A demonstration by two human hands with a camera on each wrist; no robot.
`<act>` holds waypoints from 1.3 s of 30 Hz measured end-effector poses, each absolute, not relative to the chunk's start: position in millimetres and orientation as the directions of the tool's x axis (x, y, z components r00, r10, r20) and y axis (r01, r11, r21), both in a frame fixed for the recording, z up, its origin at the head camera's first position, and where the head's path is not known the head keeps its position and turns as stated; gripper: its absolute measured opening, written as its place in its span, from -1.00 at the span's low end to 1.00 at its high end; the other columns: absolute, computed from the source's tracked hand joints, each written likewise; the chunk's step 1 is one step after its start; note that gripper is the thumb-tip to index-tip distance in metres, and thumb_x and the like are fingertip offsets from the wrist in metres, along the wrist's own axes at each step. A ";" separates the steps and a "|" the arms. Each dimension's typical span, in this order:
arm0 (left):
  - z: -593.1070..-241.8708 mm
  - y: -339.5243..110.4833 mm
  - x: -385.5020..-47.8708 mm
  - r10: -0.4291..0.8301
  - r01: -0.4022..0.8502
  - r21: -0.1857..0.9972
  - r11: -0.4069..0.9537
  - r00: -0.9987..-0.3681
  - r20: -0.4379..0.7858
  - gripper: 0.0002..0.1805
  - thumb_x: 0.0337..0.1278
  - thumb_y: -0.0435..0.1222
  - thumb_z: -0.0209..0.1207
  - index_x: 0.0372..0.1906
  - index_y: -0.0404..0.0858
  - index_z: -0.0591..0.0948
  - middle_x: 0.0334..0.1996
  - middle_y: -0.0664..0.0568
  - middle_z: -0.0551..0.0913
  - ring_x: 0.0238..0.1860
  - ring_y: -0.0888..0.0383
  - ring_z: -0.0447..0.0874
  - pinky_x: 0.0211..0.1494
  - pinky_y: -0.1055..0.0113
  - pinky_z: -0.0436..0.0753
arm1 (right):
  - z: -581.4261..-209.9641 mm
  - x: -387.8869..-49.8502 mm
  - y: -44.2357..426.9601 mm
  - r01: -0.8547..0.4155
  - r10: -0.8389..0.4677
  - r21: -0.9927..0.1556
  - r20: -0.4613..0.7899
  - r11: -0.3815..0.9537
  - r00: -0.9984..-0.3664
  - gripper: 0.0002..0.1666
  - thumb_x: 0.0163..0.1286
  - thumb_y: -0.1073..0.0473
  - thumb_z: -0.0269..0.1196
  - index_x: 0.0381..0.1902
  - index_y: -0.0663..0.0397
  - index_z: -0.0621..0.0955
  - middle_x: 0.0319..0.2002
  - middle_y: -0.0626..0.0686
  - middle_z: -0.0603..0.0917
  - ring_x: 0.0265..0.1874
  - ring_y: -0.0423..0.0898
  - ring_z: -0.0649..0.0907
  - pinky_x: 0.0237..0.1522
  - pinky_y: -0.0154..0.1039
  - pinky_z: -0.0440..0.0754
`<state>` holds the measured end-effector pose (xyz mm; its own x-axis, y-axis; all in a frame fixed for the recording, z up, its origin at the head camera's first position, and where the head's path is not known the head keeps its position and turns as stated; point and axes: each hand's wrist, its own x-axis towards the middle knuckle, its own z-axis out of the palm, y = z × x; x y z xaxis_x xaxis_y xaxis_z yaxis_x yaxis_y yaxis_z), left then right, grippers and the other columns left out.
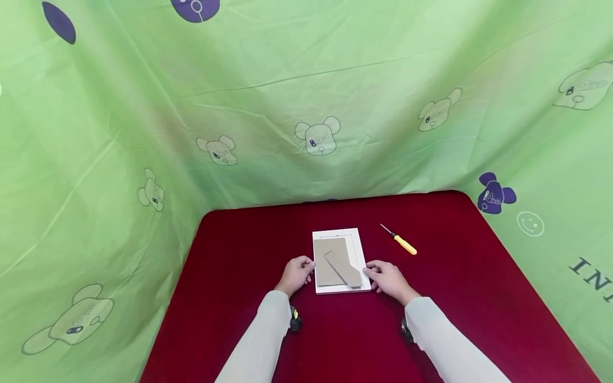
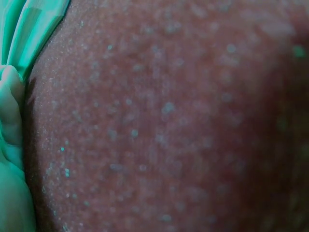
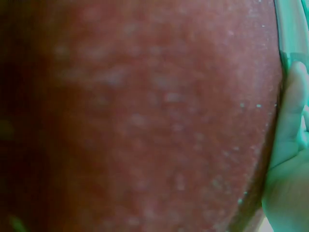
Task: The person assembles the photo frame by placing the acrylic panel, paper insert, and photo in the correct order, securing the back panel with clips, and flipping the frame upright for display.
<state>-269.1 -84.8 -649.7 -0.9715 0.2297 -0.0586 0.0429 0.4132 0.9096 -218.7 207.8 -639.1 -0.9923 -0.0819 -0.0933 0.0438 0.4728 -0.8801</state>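
A white picture frame (image 1: 335,290) lies on the table with its back up. On it is a brown backing board (image 1: 330,274) with an easel leg, shifted toward the frame's left side and sitting askew to its opening. My left hand (image 1: 297,273) pinches the frame's left edge with thumb and fingertips. At the right edge, near the lower corner, my right hand (image 1: 389,277) grips the frame with its thumb on top. Both wrist views show mostly blurred red cloth, with part of the left hand (image 2: 12,116) and of the right hand (image 3: 289,121) at the outer margins.
A screwdriver (image 1: 405,244) with a yellow handle lies to the right beyond the frame, its tip pointing away to the left. Red cloth covers the table (image 1: 249,244). Green printed curtain (image 1: 287,175) hangs behind and on both sides.
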 end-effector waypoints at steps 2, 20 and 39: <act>-648.4 -85.2 -269.0 0.230 0.040 0.910 0.413 -0.971 -0.062 -0.82 0.37 -0.27 0.15 -0.36 -0.25 0.61 -0.61 0.05 0.56 -0.66 0.19 0.52 -0.57 0.32 0.57 | -639.5 -218.8 208.6 0.045 -0.079 -0.885 -0.092 0.463 -0.993 -0.63 0.40 0.12 0.24 0.01 0.32 0.59 -0.41 0.03 0.62 -0.61 -0.10 0.62 -0.61 -0.20 0.60; -631.8 -100.3 -271.4 0.233 0.010 0.903 0.430 -0.967 -0.101 -0.76 0.47 -0.29 0.01 -0.30 -0.34 0.58 -0.50 -0.04 0.57 -0.62 0.15 0.58 -0.49 0.26 0.64 | -637.9 -228.1 191.9 0.064 -0.072 -0.906 -0.104 0.418 -0.992 -0.75 0.37 0.14 0.28 -0.10 0.19 0.63 -0.54 -0.01 0.60 -0.64 -0.09 0.61 -0.66 -0.20 0.55; -620.6 -74.6 -258.8 0.232 0.036 0.801 0.598 -0.964 -0.130 -0.66 0.22 -0.05 0.28 -0.36 -0.26 0.53 -0.68 0.06 0.57 -0.70 0.17 0.53 -0.62 0.29 0.55 | -635.2 -214.5 204.0 0.072 -0.041 -0.906 -0.098 0.416 -0.994 -0.73 0.37 0.14 0.27 -0.10 0.24 0.61 -0.54 0.00 0.60 -0.65 -0.11 0.60 -0.69 -0.23 0.53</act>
